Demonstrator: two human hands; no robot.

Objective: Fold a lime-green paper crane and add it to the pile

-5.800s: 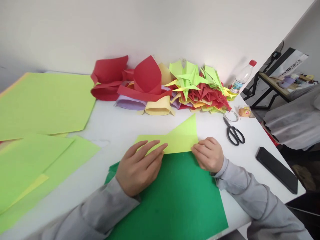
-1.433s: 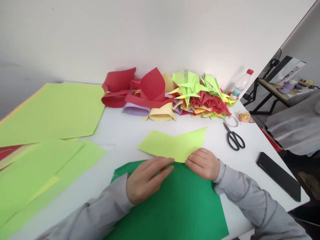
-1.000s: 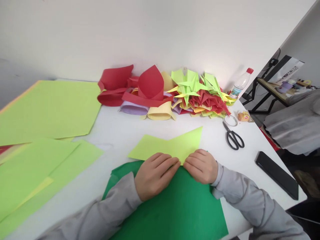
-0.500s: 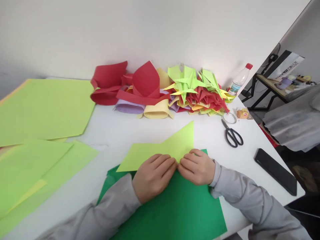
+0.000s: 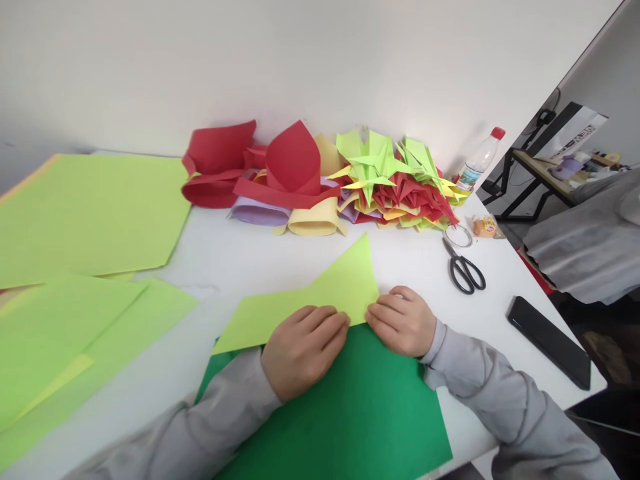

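Note:
A folded light-green paper [image 5: 320, 293] lies on the white table [image 5: 250, 253], its near edge over a dark green sheet [image 5: 350, 407]. My left hand [image 5: 300, 350] rests on the paper's near edge with its fingers curled and pressed down on it. My right hand [image 5: 403, 320] presses the same edge just to the right, fingers bent and closed on the paper. Both wrists are in grey sleeves.
A heap of folded and rolled red, yellow, purple and green paper [image 5: 325, 180] lies along the wall. Large light-green sheets [image 5: 85, 213] cover the left. Scissors [image 5: 463, 267], a tape ring [image 5: 460, 235], a bottle [image 5: 477, 160] and a black phone [image 5: 547, 341] are at the right.
The light-green paper has been turned anticlockwise and slid left; its right tip now points up. My two hands moved close together along its near edge.

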